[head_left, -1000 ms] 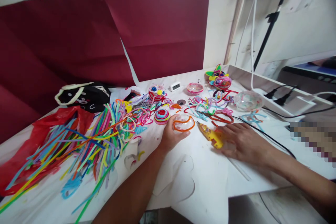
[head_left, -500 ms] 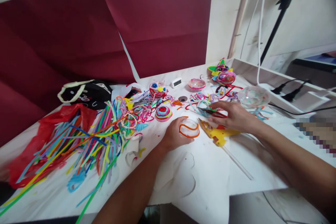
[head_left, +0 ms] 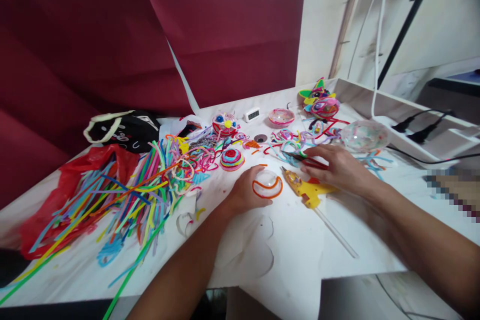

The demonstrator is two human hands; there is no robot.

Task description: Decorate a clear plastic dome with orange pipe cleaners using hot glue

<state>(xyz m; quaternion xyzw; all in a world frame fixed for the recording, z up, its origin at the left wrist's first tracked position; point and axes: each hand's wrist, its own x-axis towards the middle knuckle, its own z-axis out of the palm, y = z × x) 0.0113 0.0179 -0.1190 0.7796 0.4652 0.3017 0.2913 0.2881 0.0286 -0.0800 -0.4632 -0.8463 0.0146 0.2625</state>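
My left hand is curled round a clear plastic dome low over the white table. An orange pipe cleaner curves along the dome's near side. To the right, my right hand grips a pointed, dark-tipped tool with red handles; whether it is pliers or scissors I cannot tell. Its tip lies over light blue pipe cleaner pieces. Just below that hand a yellow hot glue gun lies on its side, a clear glue stick sticking out of its back.
Loose pipe cleaners and a red plastic bag cover the left side. Behind my hands are a coiled striped disc, decorated balls, a small digital clock and another clear dome. Plugs sit in the tray at right.
The dome has turned slightly in my left hand, so the orange strip shows as a fuller crescent. My right hand stays near the glue gun with the tool. The view has shifted a little.
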